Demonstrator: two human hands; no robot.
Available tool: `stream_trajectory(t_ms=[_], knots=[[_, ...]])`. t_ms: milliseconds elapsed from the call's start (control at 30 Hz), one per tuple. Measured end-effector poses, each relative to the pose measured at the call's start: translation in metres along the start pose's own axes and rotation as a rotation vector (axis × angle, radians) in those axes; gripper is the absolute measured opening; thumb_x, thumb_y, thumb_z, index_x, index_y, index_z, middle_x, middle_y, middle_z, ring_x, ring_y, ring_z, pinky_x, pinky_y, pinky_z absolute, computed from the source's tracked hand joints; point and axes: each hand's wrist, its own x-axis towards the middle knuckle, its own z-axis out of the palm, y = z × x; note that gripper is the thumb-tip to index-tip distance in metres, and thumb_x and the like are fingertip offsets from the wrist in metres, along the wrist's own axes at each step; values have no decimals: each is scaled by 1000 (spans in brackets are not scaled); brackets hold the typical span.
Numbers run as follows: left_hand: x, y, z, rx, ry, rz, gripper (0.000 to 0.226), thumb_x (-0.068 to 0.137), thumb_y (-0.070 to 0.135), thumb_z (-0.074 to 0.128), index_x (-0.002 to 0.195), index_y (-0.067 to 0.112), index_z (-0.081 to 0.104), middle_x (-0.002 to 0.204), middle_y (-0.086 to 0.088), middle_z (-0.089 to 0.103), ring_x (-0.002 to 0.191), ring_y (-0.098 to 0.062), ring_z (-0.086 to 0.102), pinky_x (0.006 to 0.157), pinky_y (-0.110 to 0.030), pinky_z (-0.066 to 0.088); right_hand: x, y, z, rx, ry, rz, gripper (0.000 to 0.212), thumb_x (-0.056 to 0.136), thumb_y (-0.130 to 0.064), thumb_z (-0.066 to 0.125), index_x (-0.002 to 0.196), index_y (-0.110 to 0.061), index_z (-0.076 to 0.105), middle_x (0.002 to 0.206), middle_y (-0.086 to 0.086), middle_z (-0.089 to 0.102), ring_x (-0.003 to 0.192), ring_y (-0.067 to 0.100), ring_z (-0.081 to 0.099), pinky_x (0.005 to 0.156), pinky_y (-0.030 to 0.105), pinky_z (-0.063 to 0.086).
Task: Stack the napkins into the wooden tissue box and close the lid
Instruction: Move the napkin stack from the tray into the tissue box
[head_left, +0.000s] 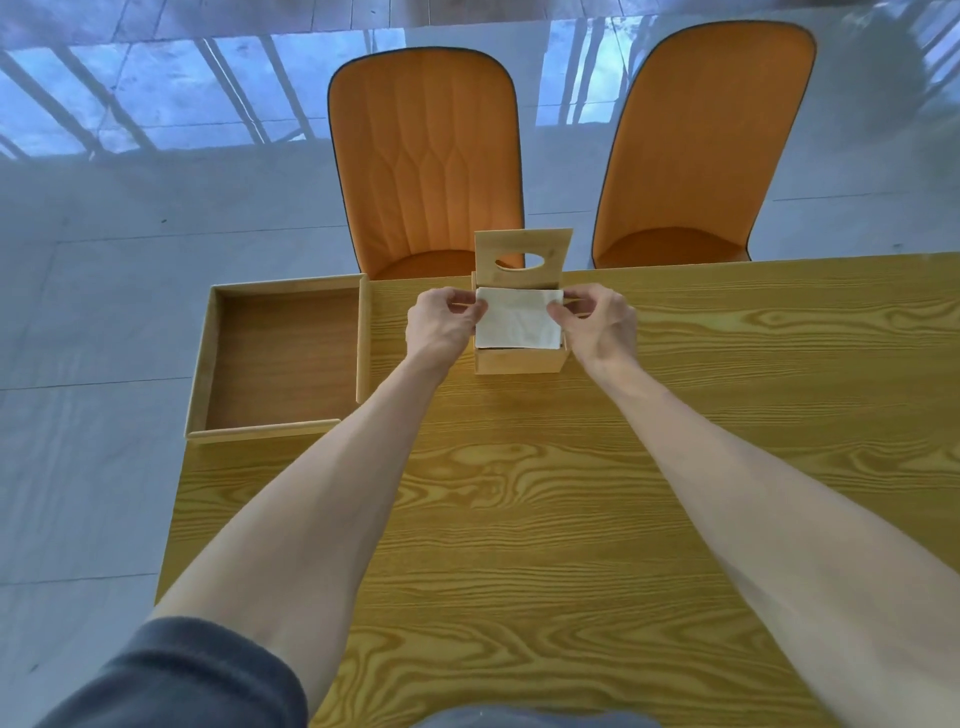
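Observation:
A small wooden tissue box (519, 360) stands near the far edge of the table. Its lid (522, 257), with an oval slot, is hinged open and stands upright behind it. A white napkin (517, 318) lies flat across the box's open top. My left hand (442, 322) pinches the napkin's left edge and my right hand (597, 321) pinches its right edge. Whether other napkins lie under it inside the box is hidden.
A shallow wooden tray (280, 358) sits on the table's far left corner, overhanging the edge, with nothing in it. Two orange chairs (428, 156) (701, 150) stand beyond the yellow wood-grain table (519, 519). Shiny tiled floor lies to the left.

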Motion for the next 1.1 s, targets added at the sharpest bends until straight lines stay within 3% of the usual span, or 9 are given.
stream_trajectory(t_ms=[167, 333, 467, 600, 767, 900, 1000, 1100], knots=[[9, -4, 11, 80, 60, -24, 27, 91, 30, 68, 113, 14, 73, 108, -2, 75, 97, -19, 71, 92, -41, 56, 9, 3, 11, -90, 26, -21, 25, 91, -28, 69, 107, -9, 75, 102, 7, 76, 92, 22, 70, 81, 37, 58], [13, -3, 20, 140, 91, -24, 27, 91, 28, 67, 114, 14, 74, 112, -2, 74, 104, -19, 68, 93, -34, 53, 16, 5, 17, -146, 57, -11, 22, 92, -28, 69, 104, -11, 75, 99, 4, 76, 89, 20, 70, 71, 26, 52], [16, -1, 24, 170, 140, -26, 23, 88, 31, 69, 109, 22, 72, 98, 4, 73, 93, -18, 69, 82, -34, 56, 20, 8, 20, -188, 67, 15, 22, 91, -27, 70, 107, -13, 74, 99, 2, 76, 91, 18, 69, 68, 22, 42], [18, -1, 20, 218, 140, -9, 31, 88, 33, 70, 116, 22, 63, 92, 8, 64, 89, -17, 64, 78, -36, 54, 25, 10, 18, -143, 55, 65, 26, 88, -26, 73, 111, -14, 70, 95, -1, 73, 87, 17, 67, 71, 25, 47], [26, 14, 4, 116, 130, 21, 37, 97, 45, 54, 127, 24, 61, 119, -1, 67, 102, -16, 63, 82, -32, 51, 38, -3, 1, -12, 65, 86, 31, 96, -35, 60, 115, -13, 68, 106, 2, 72, 92, 16, 66, 76, 26, 50], [30, 42, -3, -78, 60, 39, 50, 100, 54, 38, 133, 26, 61, 142, 2, 56, 129, -16, 50, 93, -26, 38, 52, -31, -13, 309, -46, 249, 46, 100, -52, 42, 114, -16, 68, 106, 1, 65, 91, 15, 61, 86, 43, 58], [30, 52, -3, -59, 17, 26, 48, 98, 56, 40, 124, 27, 69, 135, 3, 60, 112, -13, 51, 87, -26, 36, 53, -45, -18, 427, -137, 373, 69, 97, -58, 43, 131, 1, 58, 131, 21, 59, 116, 33, 59, 98, 49, 52], [30, 53, -1, -22, 13, 5, 46, 96, 55, 48, 123, 23, 68, 128, 1, 63, 103, -10, 50, 84, -26, 37, 49, -48, -17, 425, -124, 387, 76, 93, -57, 54, 139, 3, 49, 140, 24, 52, 131, 40, 48, 105, 53, 45]])
